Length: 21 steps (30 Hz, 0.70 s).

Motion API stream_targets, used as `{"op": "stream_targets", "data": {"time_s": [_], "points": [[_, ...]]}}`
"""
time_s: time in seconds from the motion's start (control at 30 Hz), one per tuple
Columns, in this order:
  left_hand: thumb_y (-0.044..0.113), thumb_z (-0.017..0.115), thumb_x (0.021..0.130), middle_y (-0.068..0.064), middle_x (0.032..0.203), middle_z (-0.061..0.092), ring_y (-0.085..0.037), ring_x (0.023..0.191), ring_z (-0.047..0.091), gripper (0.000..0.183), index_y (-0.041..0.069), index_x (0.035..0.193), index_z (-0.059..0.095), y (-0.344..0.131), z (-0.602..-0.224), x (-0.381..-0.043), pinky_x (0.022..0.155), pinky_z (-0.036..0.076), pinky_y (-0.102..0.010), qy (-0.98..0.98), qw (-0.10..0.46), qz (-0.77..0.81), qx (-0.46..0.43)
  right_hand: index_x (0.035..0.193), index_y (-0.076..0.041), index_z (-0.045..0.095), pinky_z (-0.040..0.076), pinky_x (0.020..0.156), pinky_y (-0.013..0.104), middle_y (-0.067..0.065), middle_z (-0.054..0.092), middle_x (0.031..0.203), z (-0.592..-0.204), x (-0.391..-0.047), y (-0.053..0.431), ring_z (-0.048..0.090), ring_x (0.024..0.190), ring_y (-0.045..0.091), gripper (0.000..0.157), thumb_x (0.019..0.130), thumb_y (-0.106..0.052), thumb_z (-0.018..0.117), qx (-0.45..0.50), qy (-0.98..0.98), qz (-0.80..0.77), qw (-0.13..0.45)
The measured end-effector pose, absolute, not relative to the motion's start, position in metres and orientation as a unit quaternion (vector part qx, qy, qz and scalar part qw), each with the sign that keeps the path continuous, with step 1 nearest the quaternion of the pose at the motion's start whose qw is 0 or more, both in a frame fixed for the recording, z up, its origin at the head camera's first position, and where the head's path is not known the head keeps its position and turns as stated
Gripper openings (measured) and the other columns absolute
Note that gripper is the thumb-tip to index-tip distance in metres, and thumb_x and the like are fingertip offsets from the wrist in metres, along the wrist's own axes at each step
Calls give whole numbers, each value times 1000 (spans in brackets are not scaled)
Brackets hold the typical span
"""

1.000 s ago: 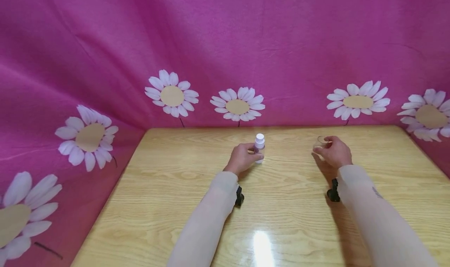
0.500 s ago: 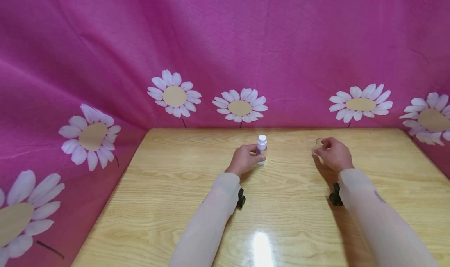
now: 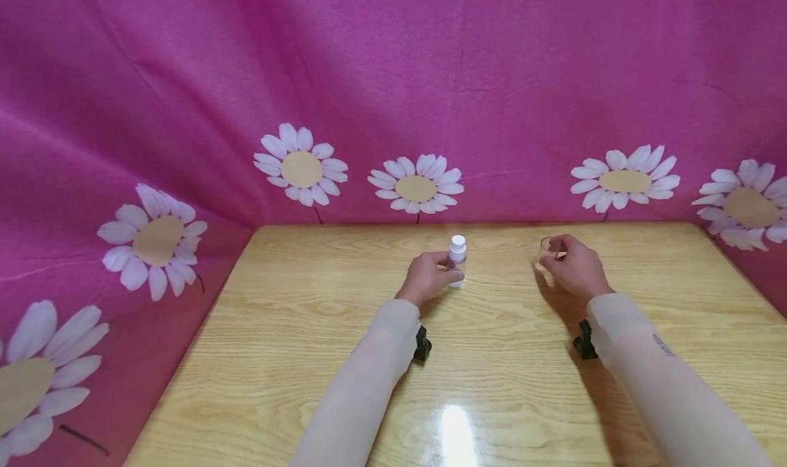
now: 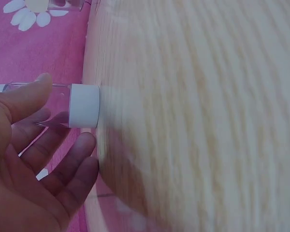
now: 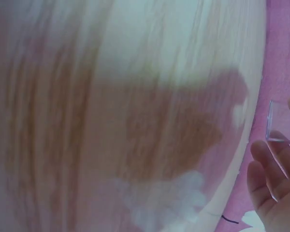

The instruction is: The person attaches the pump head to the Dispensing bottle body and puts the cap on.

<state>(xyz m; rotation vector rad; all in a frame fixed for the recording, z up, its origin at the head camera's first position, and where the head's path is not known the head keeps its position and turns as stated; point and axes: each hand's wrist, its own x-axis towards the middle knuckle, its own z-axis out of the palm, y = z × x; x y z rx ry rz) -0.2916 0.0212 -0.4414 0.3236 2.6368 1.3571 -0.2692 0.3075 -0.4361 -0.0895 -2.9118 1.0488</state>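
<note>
My left hand (image 3: 425, 277) grips a small clear bottle (image 3: 457, 262) with a white pump top, thumb on one side and fingers on the other. In the left wrist view, the bottle's white base (image 4: 84, 106) meets the tabletop, and the bottle stands upright. To the right, my right hand (image 3: 576, 265) pinches a small clear cylindrical cap (image 3: 545, 250) between thumb and fingers. The right wrist view shows only the end of that clear cap (image 5: 276, 123), apparently just above the table; the fingers and frame edge hide the rest.
Both hands work near the back of a wood-grain table (image 3: 307, 330). A magenta cloth (image 3: 516, 98) with printed daisies hangs behind it and along its sides. Black wrist cameras sit on both wrists.
My right hand has shifted a little to the left with the clear cap, toward the bottle. The left hand and bottle stay nearly where they were.
</note>
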Motion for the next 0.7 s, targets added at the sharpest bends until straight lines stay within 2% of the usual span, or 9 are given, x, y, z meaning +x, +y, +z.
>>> {"op": "stream_targets", "data": {"time_s": [0.17, 0.37, 0.7], "points": [[21, 75, 88, -4, 126, 71, -23, 121, 63, 35, 15, 123, 71, 25, -440, -292, 101, 50, -34, 882, 84, 449, 113, 135, 2, 46, 49, 80, 36, 25, 54, 131, -434, -267, 302, 55, 113, 39, 43, 99, -21, 54, -22, -933, 357, 24], [21, 75, 89, -4, 125, 71, -23, 121, 62, 35, 16, 124, 71, 25, -438, -291, 102, 50, -35, 881, 88, 450, 116, 138, -1, 45, 48, 85, 40, 23, 52, 135, -432, -264, 295, 53, 112, 37, 45, 99, -21, 53, -7, -928, 372, 28], [22, 74, 89, -4, 128, 70, -22, 122, 63, 39, 17, 127, 69, 23, -442, -291, 100, 51, -35, 880, 88, 452, 114, 133, 2, 50, 48, 84, 40, 23, 57, 126, -432, -266, 276, 57, 105, 35, 42, 96, -15, 57, 45, -931, 356, 63]]}}
